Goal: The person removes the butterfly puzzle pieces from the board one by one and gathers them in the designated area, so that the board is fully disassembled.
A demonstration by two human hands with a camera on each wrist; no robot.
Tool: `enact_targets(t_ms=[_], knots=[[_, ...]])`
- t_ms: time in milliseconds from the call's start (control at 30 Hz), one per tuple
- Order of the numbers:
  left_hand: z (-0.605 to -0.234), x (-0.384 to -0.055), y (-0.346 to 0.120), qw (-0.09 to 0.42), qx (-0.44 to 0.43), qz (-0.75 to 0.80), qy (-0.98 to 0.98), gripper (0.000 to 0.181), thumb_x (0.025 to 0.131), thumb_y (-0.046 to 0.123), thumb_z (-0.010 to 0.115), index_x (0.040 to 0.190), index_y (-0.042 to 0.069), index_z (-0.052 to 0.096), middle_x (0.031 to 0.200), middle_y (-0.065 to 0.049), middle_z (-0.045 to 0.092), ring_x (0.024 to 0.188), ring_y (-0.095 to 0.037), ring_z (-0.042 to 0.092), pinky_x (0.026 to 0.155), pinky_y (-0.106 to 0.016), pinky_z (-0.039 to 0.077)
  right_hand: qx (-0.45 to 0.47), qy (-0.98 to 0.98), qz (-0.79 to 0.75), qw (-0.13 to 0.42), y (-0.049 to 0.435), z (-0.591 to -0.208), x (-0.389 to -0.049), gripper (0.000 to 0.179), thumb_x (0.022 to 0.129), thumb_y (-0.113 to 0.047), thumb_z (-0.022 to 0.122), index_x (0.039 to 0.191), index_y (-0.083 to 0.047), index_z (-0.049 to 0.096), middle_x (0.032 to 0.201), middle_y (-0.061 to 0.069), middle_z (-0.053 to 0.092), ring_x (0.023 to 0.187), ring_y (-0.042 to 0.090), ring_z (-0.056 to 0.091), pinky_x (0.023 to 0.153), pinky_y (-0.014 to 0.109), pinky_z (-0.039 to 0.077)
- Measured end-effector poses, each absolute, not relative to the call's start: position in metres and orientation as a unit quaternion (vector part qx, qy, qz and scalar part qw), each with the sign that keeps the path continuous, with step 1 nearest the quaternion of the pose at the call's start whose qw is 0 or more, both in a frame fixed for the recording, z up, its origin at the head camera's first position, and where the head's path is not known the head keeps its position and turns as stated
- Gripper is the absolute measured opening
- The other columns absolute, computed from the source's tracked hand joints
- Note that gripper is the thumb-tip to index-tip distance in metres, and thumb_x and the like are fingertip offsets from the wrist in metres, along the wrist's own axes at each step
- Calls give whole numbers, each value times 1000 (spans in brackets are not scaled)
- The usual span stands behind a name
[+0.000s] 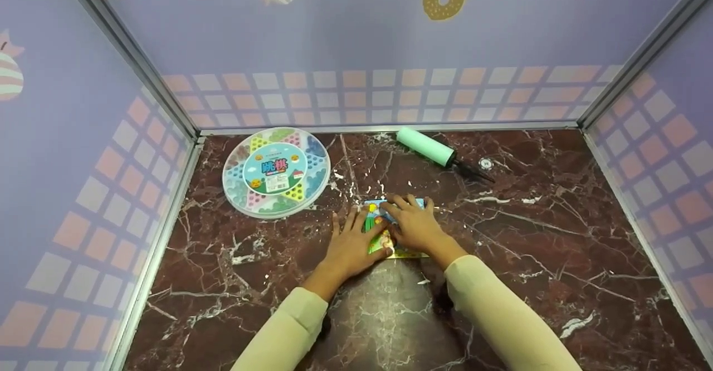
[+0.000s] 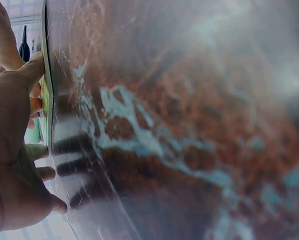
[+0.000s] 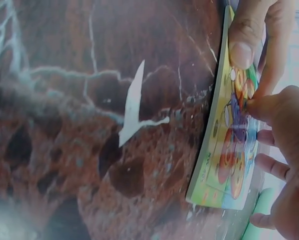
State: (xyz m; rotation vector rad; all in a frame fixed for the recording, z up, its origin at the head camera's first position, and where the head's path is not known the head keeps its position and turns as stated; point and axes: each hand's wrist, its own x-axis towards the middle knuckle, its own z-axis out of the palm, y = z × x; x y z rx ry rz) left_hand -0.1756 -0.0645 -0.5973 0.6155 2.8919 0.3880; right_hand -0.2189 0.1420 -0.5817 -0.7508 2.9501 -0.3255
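Observation:
A flat, thin board with a bright cartoon print (image 1: 380, 243) lies on the table, partly covered by both hands. My left hand (image 1: 351, 248) rests along its left side with fingers spread; in the right wrist view its thumb presses on the near border. Over the right half lies my right hand (image 1: 416, 227), its fingers extended towards the far edge. The right thumb (image 3: 264, 107) touches the middle of the printed face (image 3: 222, 150). In the left wrist view, the left hand (image 2: 12, 140) shows at the board's edge, fingers apart.
Back left on the dark red marbled table (image 1: 529, 282) lies a round Chinese checkers set (image 1: 312, 170). At the back right are a mint-green hand pump (image 1: 424, 145) with a black nozzle and a small round white-and-dark disc (image 1: 486, 164). Lilac panels (image 1: 362, 37) enclose three sides.

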Motion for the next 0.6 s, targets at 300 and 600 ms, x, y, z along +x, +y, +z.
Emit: enact_targets(t_ms=[300,600], knots=[[-598,-176,-65,90,204,132,966,74,106,72,55,169,34,47,186,-15,21,172,-45,17,134,-79,8,-241,958,-141,73,129,-574,-222,73,97,-12,81,164,-21,53,164,10,57,152,40,50,113,91,35],[-596,-178,-65,93,201,143,965,76,105,75,54,169,34,48,185,-16,22,172,-46,16,135,-79,6,-224,948,-206,97,128,-575,-226,72,97,1,71,165,-18,53,166,13,54,152,43,49,112,93,36]])
